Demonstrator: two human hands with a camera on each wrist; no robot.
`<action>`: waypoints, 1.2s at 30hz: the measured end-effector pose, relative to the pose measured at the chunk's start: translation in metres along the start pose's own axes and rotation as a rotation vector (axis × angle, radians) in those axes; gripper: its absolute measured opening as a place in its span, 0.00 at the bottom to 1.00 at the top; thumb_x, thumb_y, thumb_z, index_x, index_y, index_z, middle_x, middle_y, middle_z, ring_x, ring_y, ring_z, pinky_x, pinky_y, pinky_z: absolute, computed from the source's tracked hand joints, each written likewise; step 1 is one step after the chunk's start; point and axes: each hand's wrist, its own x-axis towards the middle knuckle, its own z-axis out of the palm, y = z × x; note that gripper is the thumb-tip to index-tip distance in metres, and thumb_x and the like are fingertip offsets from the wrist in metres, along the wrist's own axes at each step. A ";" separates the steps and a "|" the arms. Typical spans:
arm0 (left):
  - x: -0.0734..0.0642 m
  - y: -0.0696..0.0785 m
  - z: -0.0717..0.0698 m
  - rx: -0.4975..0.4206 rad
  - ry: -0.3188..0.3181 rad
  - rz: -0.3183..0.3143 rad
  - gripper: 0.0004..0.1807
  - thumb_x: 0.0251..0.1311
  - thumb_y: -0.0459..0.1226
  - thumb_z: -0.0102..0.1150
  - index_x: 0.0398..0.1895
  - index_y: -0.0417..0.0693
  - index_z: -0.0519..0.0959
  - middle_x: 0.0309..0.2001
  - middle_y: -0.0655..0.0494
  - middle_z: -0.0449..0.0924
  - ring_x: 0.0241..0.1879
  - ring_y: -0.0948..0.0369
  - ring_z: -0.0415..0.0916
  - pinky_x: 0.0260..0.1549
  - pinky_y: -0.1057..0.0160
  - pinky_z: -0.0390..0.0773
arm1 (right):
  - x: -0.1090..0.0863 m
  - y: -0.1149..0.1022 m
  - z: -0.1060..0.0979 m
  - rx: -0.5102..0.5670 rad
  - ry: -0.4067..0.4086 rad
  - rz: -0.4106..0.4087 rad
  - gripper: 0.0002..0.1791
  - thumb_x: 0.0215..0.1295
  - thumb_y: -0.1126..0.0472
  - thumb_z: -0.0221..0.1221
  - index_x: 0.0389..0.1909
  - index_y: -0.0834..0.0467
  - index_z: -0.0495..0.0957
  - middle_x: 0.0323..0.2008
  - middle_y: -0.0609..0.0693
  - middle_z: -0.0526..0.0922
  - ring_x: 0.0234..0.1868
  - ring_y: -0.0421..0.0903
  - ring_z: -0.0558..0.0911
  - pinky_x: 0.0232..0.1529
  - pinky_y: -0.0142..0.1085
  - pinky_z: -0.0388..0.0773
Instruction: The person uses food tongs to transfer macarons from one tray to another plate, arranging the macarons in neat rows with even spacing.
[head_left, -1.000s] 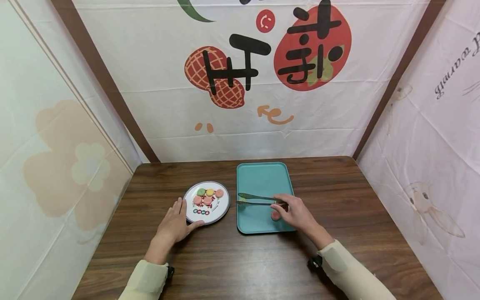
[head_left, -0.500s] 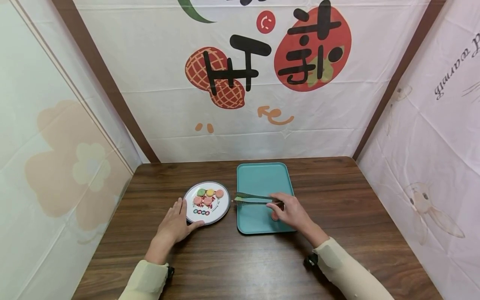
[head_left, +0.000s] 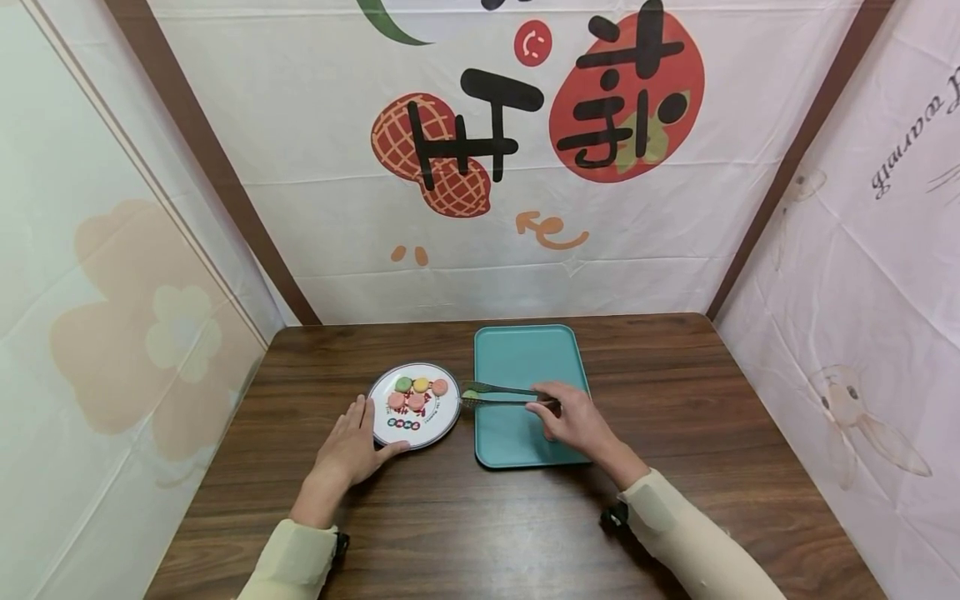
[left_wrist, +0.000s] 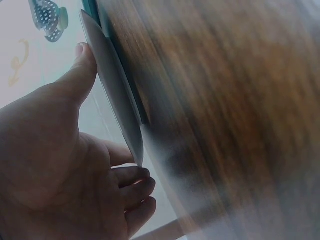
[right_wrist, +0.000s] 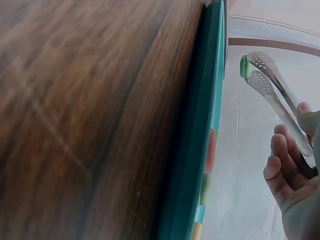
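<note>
My left hand (head_left: 345, 446) rests against the round white plate (head_left: 442, 427), fingers along its left side and thumb at its front rim. Several green, yellow and pink macarons (head_left: 416, 402) lie on the plate. My right hand (head_left: 577, 423) grips metal tongs (head_left: 504, 402) with perforated tips. A green macaron (right_wrist: 243, 66) is pinched between those tips, raised above the tray in the right wrist view. From the head, the tips overlap the gap between the plate's right rim and the teal tray (head_left: 525, 354).
Pink (right_wrist: 211, 150), green (right_wrist: 205, 189) and yellow (right_wrist: 197, 231) macarons show along the tray's edge, mostly hidden by my right hand in the head view. A wooden table (head_left: 480, 533) bears everything. A printed cloth wall (head_left: 337, 250) rises behind it.
My right hand has moved left with the tongs, carrying the green macaron from over the tray to beside the plate's right rim. My left hand has stayed put.
</note>
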 end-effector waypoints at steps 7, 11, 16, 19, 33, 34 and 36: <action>-0.001 0.001 0.000 0.001 0.002 0.002 0.65 0.70 0.68 0.60 0.83 0.22 0.45 0.83 0.23 0.41 0.83 0.33 0.43 0.82 0.37 0.48 | 0.005 -0.001 0.006 -0.085 0.020 -0.009 0.20 0.73 0.59 0.70 0.58 0.68 0.85 0.40 0.50 0.87 0.35 0.39 0.85 0.37 0.36 0.87; -0.002 0.001 0.000 0.003 0.005 0.003 0.65 0.70 0.67 0.60 0.82 0.22 0.45 0.83 0.23 0.42 0.83 0.33 0.44 0.82 0.37 0.49 | 0.008 -0.003 0.009 -0.095 0.015 0.012 0.20 0.74 0.59 0.69 0.59 0.67 0.85 0.40 0.50 0.87 0.35 0.39 0.84 0.36 0.35 0.87; -0.002 0.000 0.000 0.003 0.008 0.007 0.65 0.70 0.67 0.60 0.82 0.21 0.45 0.83 0.22 0.42 0.83 0.33 0.44 0.82 0.37 0.49 | 0.012 -0.005 0.013 -0.076 0.010 0.000 0.20 0.74 0.60 0.69 0.58 0.68 0.85 0.40 0.50 0.87 0.35 0.39 0.84 0.35 0.34 0.87; -0.001 0.000 0.001 0.004 0.008 0.007 0.66 0.69 0.68 0.60 0.82 0.21 0.45 0.83 0.22 0.42 0.83 0.33 0.44 0.82 0.37 0.49 | 0.013 -0.006 0.016 -0.079 0.002 -0.006 0.19 0.74 0.59 0.69 0.58 0.69 0.85 0.39 0.50 0.87 0.35 0.39 0.84 0.36 0.34 0.87; 0.000 0.000 0.001 0.009 0.012 0.003 0.65 0.69 0.67 0.60 0.82 0.21 0.46 0.83 0.22 0.42 0.83 0.33 0.44 0.82 0.36 0.49 | 0.020 -0.009 0.027 -0.095 -0.004 0.007 0.20 0.75 0.58 0.69 0.58 0.68 0.85 0.39 0.50 0.87 0.32 0.37 0.81 0.32 0.33 0.84; 0.000 0.000 0.001 0.010 0.013 0.004 0.65 0.70 0.67 0.60 0.82 0.21 0.46 0.83 0.22 0.42 0.83 0.33 0.44 0.82 0.36 0.49 | 0.021 -0.009 0.028 -0.096 -0.005 0.008 0.20 0.75 0.58 0.69 0.58 0.68 0.85 0.39 0.50 0.87 0.32 0.37 0.81 0.32 0.32 0.84; 0.000 -0.001 0.001 0.012 0.014 0.005 0.65 0.70 0.67 0.60 0.82 0.21 0.46 0.83 0.22 0.42 0.83 0.33 0.44 0.82 0.36 0.49 | 0.022 -0.010 0.029 -0.096 -0.007 0.009 0.20 0.75 0.58 0.68 0.58 0.68 0.85 0.38 0.49 0.87 0.32 0.36 0.81 0.32 0.32 0.84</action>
